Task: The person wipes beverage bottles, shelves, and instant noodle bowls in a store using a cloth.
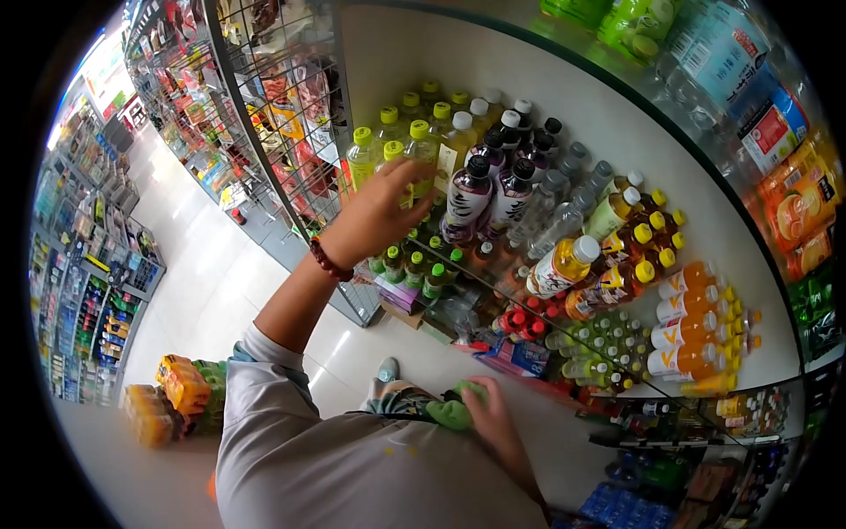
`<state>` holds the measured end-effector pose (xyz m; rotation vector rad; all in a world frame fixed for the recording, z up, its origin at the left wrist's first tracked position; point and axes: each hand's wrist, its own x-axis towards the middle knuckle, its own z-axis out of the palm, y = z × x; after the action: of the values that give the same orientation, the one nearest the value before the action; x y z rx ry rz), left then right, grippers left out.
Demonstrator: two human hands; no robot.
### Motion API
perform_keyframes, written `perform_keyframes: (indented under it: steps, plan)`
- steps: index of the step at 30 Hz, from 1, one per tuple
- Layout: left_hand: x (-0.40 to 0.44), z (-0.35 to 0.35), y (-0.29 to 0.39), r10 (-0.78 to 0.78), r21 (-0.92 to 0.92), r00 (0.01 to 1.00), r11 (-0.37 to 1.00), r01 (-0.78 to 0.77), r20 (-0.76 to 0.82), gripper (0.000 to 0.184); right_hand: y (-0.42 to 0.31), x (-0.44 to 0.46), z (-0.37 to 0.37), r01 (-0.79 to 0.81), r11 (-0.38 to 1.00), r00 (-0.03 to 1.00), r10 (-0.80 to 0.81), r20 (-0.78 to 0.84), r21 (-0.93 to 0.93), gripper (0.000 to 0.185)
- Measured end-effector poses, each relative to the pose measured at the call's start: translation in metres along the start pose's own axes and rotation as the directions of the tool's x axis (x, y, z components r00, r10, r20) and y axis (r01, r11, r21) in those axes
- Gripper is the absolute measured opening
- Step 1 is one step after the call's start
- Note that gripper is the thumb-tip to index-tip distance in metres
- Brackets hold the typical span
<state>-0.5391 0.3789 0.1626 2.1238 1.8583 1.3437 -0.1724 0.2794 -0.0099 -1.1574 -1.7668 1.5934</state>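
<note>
The left hand (379, 210) reaches in left of centre in the frame, with a bead bracelet (324, 262) at the wrist. Its fingers are spread and partly bent, not closed into a fist. They lie in front of the yellow-capped bottles (363, 157), which stand in the upper middle of the frame; whether the fingertips touch one, I cannot tell.

Just right of the fingers stand dark-capped bottles (468, 198) with purple contents, then clear bottles (565, 216). Farther right on the same shelf (476, 280), a white-capped bottle (557, 269) tilts in the picture, and orange bottles (686, 335) stand in rows near the right edge. Below the glass, under the left hand, are green-capped bottles (434, 280).

The right hand (492, 416) is at the lower middle of the frame, in front of the shirt (352, 476), closed on a green cloth (451, 412).

A wire rack (280, 115) of packets stands at upper left, and shrink-wrapped packs (182, 383) sit at lower left.
</note>
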Motion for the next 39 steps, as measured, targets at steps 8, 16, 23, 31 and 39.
perform_keyframes:
  steps: [8, 16, 23, 31, 39]
  plan:
    - [-0.042, 0.035, 0.004, -0.071, -0.092, 0.994, 0.993, 0.079, 0.087, 0.033, -0.012, 0.001, 0.007, -0.027, 1.0, 1.0, 0.027, 0.013, -0.005, 0.032]
    - [-0.066, 0.034, -0.056, -0.334, 0.039, 0.935, 0.939, 0.34, -0.119, 0.025, -0.013, 0.014, 0.029, -0.122, 0.992, 0.993, 0.121, 0.011, 0.028, 0.03]
    - [-0.07, 0.039, -0.122, -0.403, 0.236, 0.915, 0.889, 0.392, 0.001, 0.037, -0.024, 0.045, 0.067, -0.195, 0.98, 0.981, 0.195, 0.016, 0.023, 0.029]
    - [-0.072, 0.034, -0.146, -0.316, 0.173, 0.946, 0.938, 0.299, 0.077, 0.039, -0.035, 0.07, 0.114, -0.244, 0.969, 0.97, 0.244, 0.013, -0.026, 0.03]
    - [-0.158, 0.02, -0.1, -0.263, -0.266, 0.848, 0.87, 0.414, 0.459, 0.031, -0.054, 0.089, 0.137, -0.075, 0.997, 0.989, 0.075, 0.128, -0.002, 0.026]
